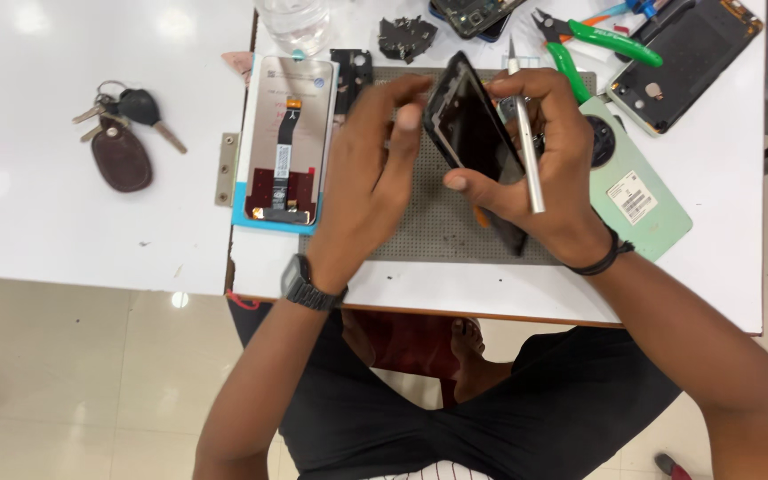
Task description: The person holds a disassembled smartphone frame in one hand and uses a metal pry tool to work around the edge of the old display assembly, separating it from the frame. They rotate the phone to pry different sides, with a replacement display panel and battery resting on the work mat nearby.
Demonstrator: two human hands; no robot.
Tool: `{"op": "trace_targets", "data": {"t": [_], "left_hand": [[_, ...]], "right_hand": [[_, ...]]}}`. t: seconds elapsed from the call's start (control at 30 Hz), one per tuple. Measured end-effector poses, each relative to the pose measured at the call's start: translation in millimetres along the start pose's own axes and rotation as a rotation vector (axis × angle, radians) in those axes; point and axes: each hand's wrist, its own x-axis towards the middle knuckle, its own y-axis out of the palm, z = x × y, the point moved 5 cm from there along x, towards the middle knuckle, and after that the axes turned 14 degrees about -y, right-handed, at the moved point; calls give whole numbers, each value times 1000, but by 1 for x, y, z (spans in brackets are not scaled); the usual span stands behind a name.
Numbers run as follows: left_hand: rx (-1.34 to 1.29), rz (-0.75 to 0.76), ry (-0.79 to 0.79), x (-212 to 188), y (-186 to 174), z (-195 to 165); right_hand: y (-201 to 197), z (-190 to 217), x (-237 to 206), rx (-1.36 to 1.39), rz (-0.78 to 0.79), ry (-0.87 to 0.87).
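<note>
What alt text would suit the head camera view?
Both hands hold a black phone frame tilted above a grey work mat; the right hand also grips a silver tool. A replacement screen and keys lie left.

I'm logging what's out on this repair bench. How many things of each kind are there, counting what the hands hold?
Phone bodies and back covers: 4 (black phone frame in both hands, green back cover, open phone, partly seen phone)
Replacement screens: 1
Hand tools: 2 (silver tool, green cutters)
Key bunches: 1
Grey work mats: 1
Total: 9
</note>
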Motion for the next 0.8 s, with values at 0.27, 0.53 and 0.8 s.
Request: {"op": "trace_targets", "data": {"t": [0.27, 0.53, 0.8], "left_hand": [[-469, 290, -203, 23, 47, 24], [-161, 486, -243, 52, 30, 56], [-73, 682, -203, 47, 13, 46]], "right_hand": [[6, 3, -4, -385, 29, 32], [-6, -6, 9, -209, -117, 51], [15, -3, 14, -239, 95, 50]]}}
